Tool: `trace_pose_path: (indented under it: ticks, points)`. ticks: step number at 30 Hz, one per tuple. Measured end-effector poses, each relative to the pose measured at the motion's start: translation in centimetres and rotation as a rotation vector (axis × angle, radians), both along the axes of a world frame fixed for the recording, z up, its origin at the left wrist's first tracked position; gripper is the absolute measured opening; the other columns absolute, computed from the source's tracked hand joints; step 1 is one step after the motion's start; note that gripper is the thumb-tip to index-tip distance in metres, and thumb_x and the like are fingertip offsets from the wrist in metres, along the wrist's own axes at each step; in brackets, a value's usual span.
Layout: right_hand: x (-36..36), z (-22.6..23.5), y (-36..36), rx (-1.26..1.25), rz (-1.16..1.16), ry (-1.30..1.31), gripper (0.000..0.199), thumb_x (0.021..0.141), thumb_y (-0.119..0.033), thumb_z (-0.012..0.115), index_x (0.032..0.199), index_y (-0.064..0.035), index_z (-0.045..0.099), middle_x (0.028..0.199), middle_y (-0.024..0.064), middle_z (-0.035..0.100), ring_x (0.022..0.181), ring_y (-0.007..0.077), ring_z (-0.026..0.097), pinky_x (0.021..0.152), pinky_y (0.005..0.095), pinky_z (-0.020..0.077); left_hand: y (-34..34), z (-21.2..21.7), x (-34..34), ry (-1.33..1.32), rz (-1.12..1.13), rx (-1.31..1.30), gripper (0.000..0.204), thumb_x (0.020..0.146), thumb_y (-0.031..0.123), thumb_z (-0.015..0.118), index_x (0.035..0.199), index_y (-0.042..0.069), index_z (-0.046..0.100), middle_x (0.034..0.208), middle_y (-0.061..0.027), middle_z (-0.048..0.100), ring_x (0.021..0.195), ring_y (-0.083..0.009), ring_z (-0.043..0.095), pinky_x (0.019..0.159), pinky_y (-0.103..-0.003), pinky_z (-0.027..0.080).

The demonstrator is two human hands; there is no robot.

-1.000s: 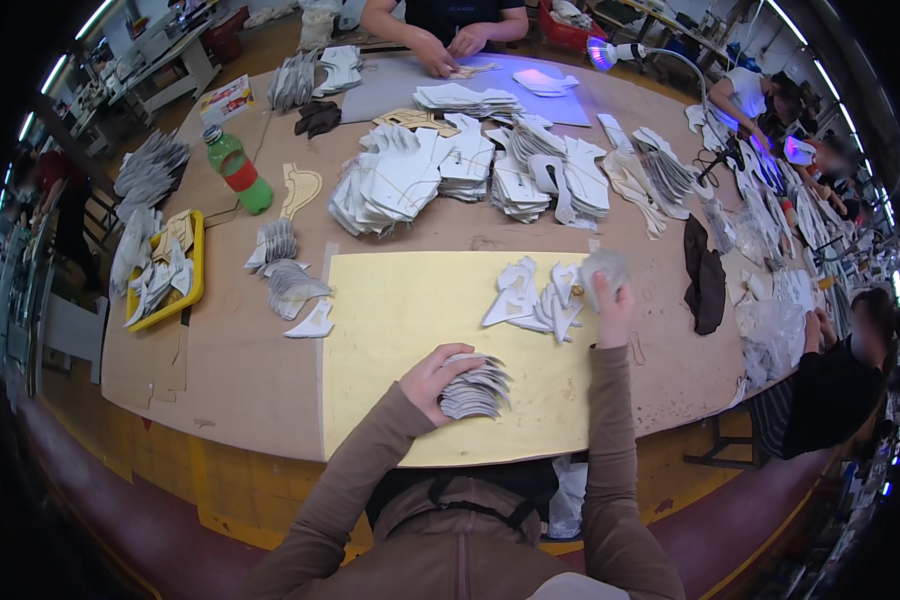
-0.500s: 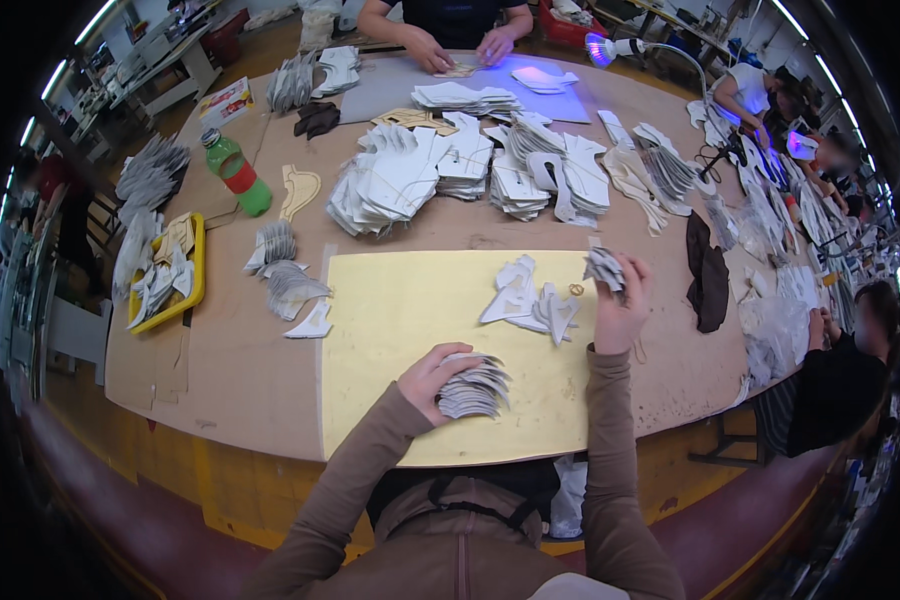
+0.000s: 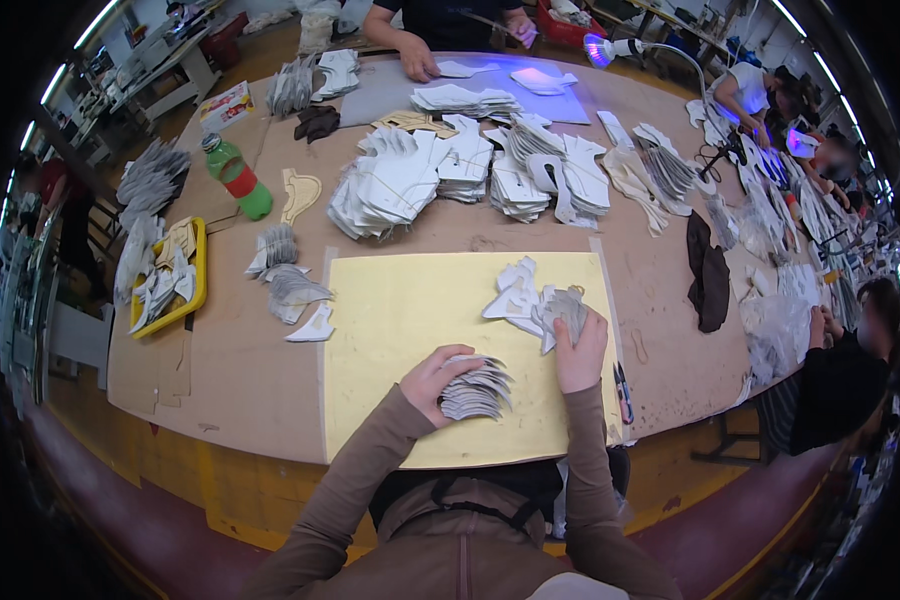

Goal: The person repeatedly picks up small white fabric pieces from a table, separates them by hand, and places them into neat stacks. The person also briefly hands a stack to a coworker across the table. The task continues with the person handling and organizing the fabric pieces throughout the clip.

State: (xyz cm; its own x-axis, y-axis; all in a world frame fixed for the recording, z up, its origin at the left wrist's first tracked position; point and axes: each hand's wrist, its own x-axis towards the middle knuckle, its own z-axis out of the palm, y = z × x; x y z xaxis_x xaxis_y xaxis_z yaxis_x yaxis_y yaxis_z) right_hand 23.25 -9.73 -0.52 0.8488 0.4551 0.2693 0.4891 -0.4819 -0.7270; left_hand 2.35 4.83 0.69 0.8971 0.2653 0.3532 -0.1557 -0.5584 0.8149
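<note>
I watch the left hand (image 3: pixel 430 388) clasp a fanned stack of curved grey-white pieces (image 3: pixel 478 388) near the front edge of the counter (image 3: pixel 225 405); the right hand (image 3: pixel 582 352) pinches a layered grey bundle (image 3: pixel 567 306) farther in. Slack grip could spill either.

fanned stack of thin curved grey pieces (image 3: pixel 479 390) in my left hand (image 3: pixel 430 385), layered edges toward my right hand (image 3: pixel 583 352), smaller grey bundle (image 3: pixel 567 306) held there, jutting away from me
</note>
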Motion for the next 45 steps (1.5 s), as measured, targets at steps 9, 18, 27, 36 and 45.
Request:
trace_pose_path:
  ticks: [9, 18, 27, 36, 45]
  points:
    - [1.6, 3.0, -0.9, 0.342, 0.204, 0.175, 0.044, 0.079, -0.006, 0.066, 0.119, 0.0019, 0.049, 0.11, 0.0169, 0.057, 0.099, 0.0287, 0.057, 0.089, 0.0362, 0.0446, -0.1, 0.4, -0.1, -0.027, -0.016, -0.014, 0.064, 0.065, 0.013, 0.08, 0.123, 0.008, 0.054, 0.123, -0.0164, 0.049, 0.107, -0.0303, 0.057, 0.089, -0.034, 0.048]
    - [4.8, 3.0, -0.7, -0.22, 0.529, -0.224, 0.048, 0.08, -0.011, 0.066, 0.123, 0.0021, 0.046, 0.117, 0.0175, 0.054, 0.108, 0.0303, 0.054, 0.095, 0.0352, 0.0409, 0.1, 0.3, 0.0, 0.002, -0.025, -0.002, 0.065, 0.065, 0.013, 0.08, 0.124, 0.009, 0.053, 0.123, -0.0155, 0.049, 0.109, -0.0293, 0.056, 0.091, -0.035, 0.047]
    - [0.3, 3.0, -0.5, -0.015, 0.49, 0.009, 0.044, 0.077, -0.006, 0.066, 0.116, -0.0005, 0.048, 0.111, 0.0174, 0.054, 0.109, 0.0334, 0.049, 0.095, 0.0396, 0.0382, -0.1, 0.7, -0.1, -0.003, -0.01, -0.001, 0.064, 0.065, 0.013, 0.08, 0.123, 0.009, 0.054, 0.122, -0.0148, 0.049, 0.107, -0.0292, 0.057, 0.089, -0.035, 0.048]
    - [1.2, 3.5, 0.4, -0.074, 0.328, -0.082, 0.04, 0.075, -0.008, 0.068, 0.112, -0.0018, 0.053, 0.108, 0.015, 0.056, 0.098, 0.0315, 0.052, 0.091, 0.0388, 0.0406, 0.1, 0.5, -0.1, -0.005, -0.009, -0.003, 0.064, 0.064, 0.013, 0.08, 0.123, 0.009, 0.054, 0.123, -0.0148, 0.049, 0.106, -0.0293, 0.057, 0.089, -0.034, 0.048]
    - [4.6, 6.9, -3.5, 0.399, -0.307, -0.14, 0.04, 0.08, -0.004, 0.068, 0.116, 0.0002, 0.052, 0.106, 0.0096, 0.058, 0.097, 0.0183, 0.056, 0.086, 0.032, 0.0445, -0.1, 0.2, -0.1, -0.009, 0.005, 0.011, 0.064, 0.065, 0.015, 0.08, 0.123, 0.009, 0.055, 0.122, -0.0149, 0.05, 0.106, -0.0292, 0.058, 0.088, -0.034, 0.049]
